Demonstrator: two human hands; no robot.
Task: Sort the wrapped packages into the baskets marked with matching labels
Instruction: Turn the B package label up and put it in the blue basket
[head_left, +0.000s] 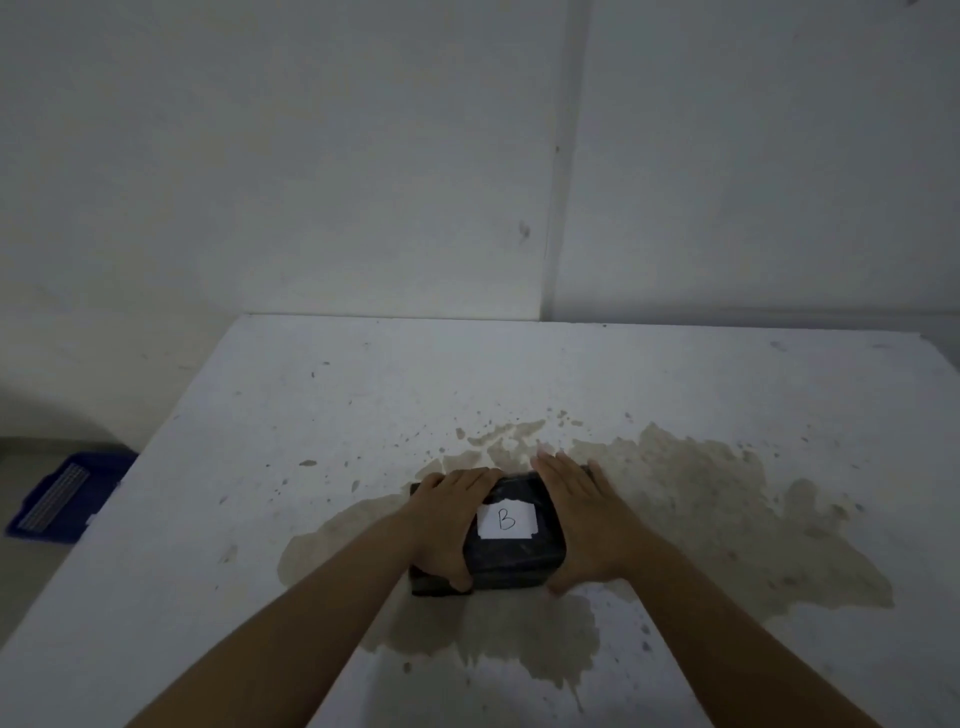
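A black wrapped package (511, 558) lies on the white table (363, 405), a little in front of its middle. A white paper label (506, 521) with a handwritten "B" is stuck on its top. My left hand (447, 525) clasps the package's left side, fingers curled over the top edge and thumb at the near corner. My right hand (582, 519) presses flat against its right side, fingers pointing away from me. No basket is in view.
A large brownish stain (727, 519) spreads over the table around and right of the package. A blue crate (67, 496) sits on the floor beyond the table's left edge. White walls stand close behind the table.
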